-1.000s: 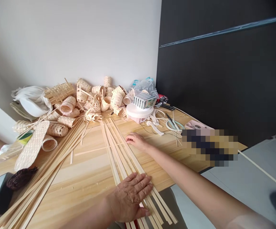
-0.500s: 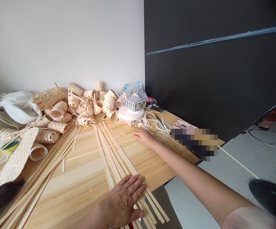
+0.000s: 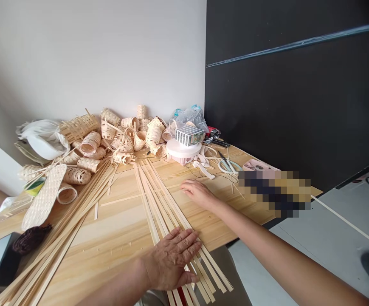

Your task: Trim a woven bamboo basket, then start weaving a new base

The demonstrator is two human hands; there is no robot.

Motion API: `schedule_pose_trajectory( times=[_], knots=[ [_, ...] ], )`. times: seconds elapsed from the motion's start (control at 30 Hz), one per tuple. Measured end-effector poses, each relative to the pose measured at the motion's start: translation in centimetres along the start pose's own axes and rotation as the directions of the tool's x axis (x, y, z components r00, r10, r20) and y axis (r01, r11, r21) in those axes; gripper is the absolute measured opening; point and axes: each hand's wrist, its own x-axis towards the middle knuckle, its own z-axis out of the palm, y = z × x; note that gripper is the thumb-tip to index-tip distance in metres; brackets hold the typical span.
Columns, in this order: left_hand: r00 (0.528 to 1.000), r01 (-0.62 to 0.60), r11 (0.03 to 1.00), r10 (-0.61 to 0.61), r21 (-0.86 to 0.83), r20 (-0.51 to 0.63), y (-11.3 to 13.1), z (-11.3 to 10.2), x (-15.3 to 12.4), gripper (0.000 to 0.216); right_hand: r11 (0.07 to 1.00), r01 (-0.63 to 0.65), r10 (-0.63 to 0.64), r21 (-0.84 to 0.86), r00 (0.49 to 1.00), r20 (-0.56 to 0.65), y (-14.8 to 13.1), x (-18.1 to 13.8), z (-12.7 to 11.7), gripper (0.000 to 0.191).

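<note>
My left hand (image 3: 174, 259) presses flat on a row of pale bamboo strips (image 3: 159, 204), its fingers stretched out. The strips run from the table's near edge, where their ends overhang, back toward a heap of woven pieces. To the right of the strips, my right hand (image 3: 198, 193) rests low over the table top with its fingers loosely bent. I see nothing held in it. Just beyond that hand are a pale fabric strap (image 3: 205, 169) and scissors (image 3: 229, 163) with light handles.
Several woven bamboo tubes (image 3: 91, 142) are heaped against the wall. A longer bundle of strips (image 3: 72, 216) lies left, near a flat woven piece (image 3: 46, 195) and dark cord (image 3: 31, 239). A white round stand (image 3: 183, 149) bears a box (image 3: 190, 135). A black panel (image 3: 286, 97) bounds the right side.
The view has turned a little left. My right hand has drawn back toward me, away from the fabric strap. My left hand stays flat on the strips.
</note>
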Motion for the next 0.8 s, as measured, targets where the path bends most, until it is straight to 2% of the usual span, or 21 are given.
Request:
schedule_pose_trajectory(
  times=[0.17, 0.27, 0.37, 0.43, 0.5, 0.6, 0.8],
  knots=[
    [1.0, 0.002, 1.0, -0.002, 0.012, 0.028, 0.3, -0.8, -0.2, 0.065, 0.999, -0.006, 0.006, 0.032, 1.0, 0.003, -1.4, 1.3, 1.7, 0.021],
    [1.0, 0.028, 0.997, -0.029, 0.07, 0.01, -0.3, -1.9, -0.2, 0.063, 0.999, -0.037, 0.037, 0.035, 0.999, 0.0, -1.5, 2.3, 2.2, 0.022],
    [0.987, 0.158, 0.974, -0.156, 0.165, -0.026, -2.4, -2.8, 0.5, 0.058, 0.997, -0.062, 0.062, 0.038, 0.998, -0.002, -1.6, 3.2, 2.5, 0.027],
    [0.96, 0.28, 0.934, -0.272, 0.224, -0.064, -4.3, -3.1, 1.3, 0.058, 0.997, -0.06, 0.06, 0.044, 0.998, 0.004, -1.7, 3.7, 2.8, 0.035],
    [0.938, 0.345, 0.903, -0.334, 0.255, -0.088, -6.3, -3.0, 2.1, 0.061, 0.998, -0.048, 0.047, 0.051, 0.999, 0.02, -1.6, 4.0, 3.2, 0.044],
    [0.926, 0.378, 0.88, -0.364, 0.287, -0.104, -8.6, -2.2, 2.7, 0.061, 0.998, -0.03, 0.027, 0.054, 0.998, 0.054, -1.3, 4.3, 3.6, 0.053],
    [0.928, 0.371, 0.874, -0.335, 0.313, -0.164, -10.3, -0.4, 1.8, 0.056, 1.0, 0.008, -0.01, 0.023, 0.995, 0.103, -0.8, 4.6, 4.1, 0.058]
  ],
)
